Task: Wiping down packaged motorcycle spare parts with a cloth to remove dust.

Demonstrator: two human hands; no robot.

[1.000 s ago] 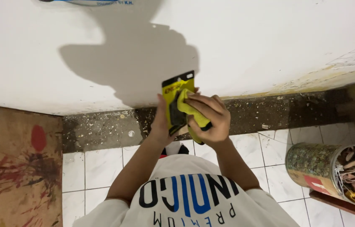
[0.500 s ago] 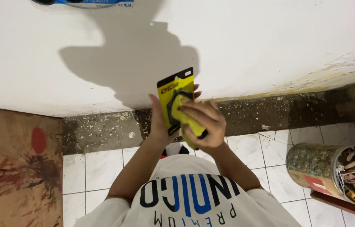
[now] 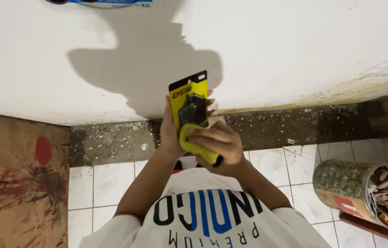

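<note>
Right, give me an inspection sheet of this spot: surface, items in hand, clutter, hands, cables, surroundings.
Surface: white tiled floor, with a dark speckled strip along the white wall.
Job's things: yellow-and-black card package held upright; yellow-handled tool held against its lower part.
Clutter: cylindrical tin lying at right, stuffed with odds and ends.
Grippers: left hand grips the package's edge; right hand wraps the tool.
Cables: nothing seen.
Surroundings: paint-stained brown board at left; the person's shadow on the wall.
</note>
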